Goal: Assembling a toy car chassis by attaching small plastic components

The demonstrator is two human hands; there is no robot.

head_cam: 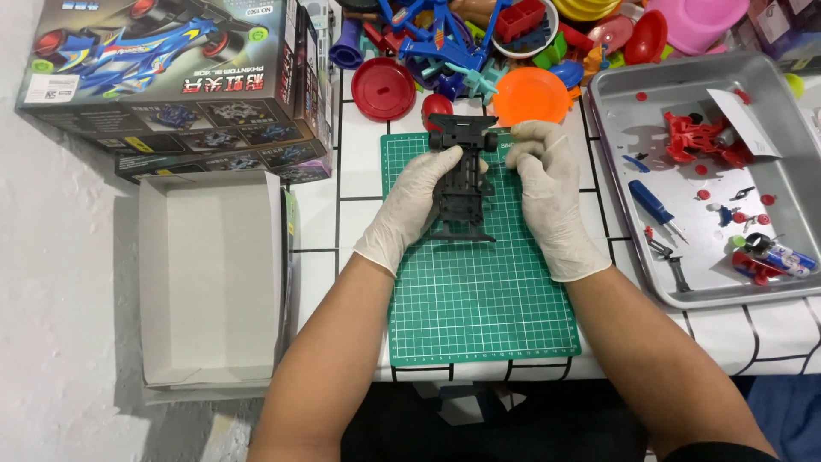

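At the far left, an open white cardboard tray (209,278) is seen lying beside the table, and above it a printed toy-car box (175,81) with a blue racing car pictured on its lid is stacked at the table's corner. To the right of these, a green cutting mat (479,299) is laid on the white tiled tabletop (359,162). Over the upper part of the mat, a black model-car chassis (463,184) is held with its long axis running away from the person, toward the far edge of the table; its wider end with a black cross-piece is pointed at the toy pile, and its narrower end is turned toward the person. The left hand (410,205), gloved in white, is curled around the chassis's left side, gripping it. The right hand (547,184), likewise gloved, is pinched at the chassis's upper right corner, with the fingertips closed together there; whether a small part is caught between them cannot be told. Beyond the mat, a heap of coloured plastic toys (479,43) is spread, a red disc (384,88) and an orange disc (531,94) among them. At the far right, a metal tray (616,94) is set, in which red plastic parts (701,137), a blue-handled screwdriver (654,205) and small scattered pieces are held.
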